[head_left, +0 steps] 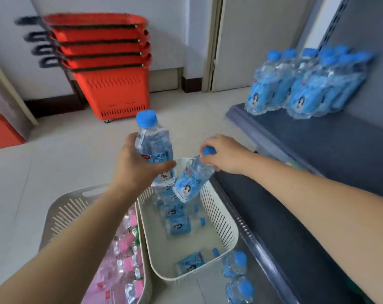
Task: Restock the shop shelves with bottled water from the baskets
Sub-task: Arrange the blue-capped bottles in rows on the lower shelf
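**Item:** bottled water, sm. clear plastic, blue cap and label.
**Loc.:** Bottle A [153, 148] is held upright above the white basket [230, 234], clasped mid-body by the left grip [138, 166]. Bottle B [191, 182] is hung tilted over the same basket, pinched at cap/neck by the right grip [226, 155].
**Stock:** spare btls [178, 224] are laid flat in the basket. Shelved btls [307, 84] are stood at the shelf's [318, 154] far end.
**Handling (judged):** full, so weighty for its size. Thin wall is dented if squeezed, and the label is prob. slick. Best taken at the waist or under the cap.
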The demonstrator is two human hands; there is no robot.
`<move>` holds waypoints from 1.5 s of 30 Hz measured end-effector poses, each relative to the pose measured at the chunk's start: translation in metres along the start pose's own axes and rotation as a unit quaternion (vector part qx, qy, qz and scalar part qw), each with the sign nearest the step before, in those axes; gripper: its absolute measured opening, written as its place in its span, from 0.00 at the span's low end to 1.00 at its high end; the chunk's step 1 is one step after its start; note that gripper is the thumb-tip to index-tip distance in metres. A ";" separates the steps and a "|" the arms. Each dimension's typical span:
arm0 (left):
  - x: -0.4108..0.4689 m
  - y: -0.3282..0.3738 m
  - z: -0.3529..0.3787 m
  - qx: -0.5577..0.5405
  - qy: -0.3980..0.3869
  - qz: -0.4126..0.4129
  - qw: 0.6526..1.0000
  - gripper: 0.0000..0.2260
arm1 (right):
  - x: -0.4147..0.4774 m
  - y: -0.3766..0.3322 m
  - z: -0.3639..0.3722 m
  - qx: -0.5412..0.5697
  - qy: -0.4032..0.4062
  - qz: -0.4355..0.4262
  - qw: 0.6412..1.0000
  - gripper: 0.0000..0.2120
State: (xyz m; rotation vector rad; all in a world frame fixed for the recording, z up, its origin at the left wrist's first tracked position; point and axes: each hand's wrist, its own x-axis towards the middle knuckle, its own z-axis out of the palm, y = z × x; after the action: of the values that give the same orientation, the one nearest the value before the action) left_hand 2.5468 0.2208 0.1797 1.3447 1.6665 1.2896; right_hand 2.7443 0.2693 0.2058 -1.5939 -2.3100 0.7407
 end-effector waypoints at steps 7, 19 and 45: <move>-0.009 0.100 0.019 -0.046 -0.027 0.072 0.996 0.33 | -0.050 -0.010 -0.111 0.011 0.206 0.021 0.978 0.12; 0.001 0.157 0.108 -0.046 -0.114 0.119 0.985 0.30 | -0.055 0.080 -0.165 -0.084 0.317 0.152 0.932 0.15; 0.069 0.124 0.224 -0.028 -0.146 0.122 0.981 0.37 | 0.020 0.161 -0.118 0.080 0.423 0.237 0.871 0.23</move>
State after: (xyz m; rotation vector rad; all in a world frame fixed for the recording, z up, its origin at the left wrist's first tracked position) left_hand 2.7707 0.3535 0.2312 1.6553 1.2862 1.1935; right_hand 2.9210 0.3640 0.2185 -1.9023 -1.2241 0.2049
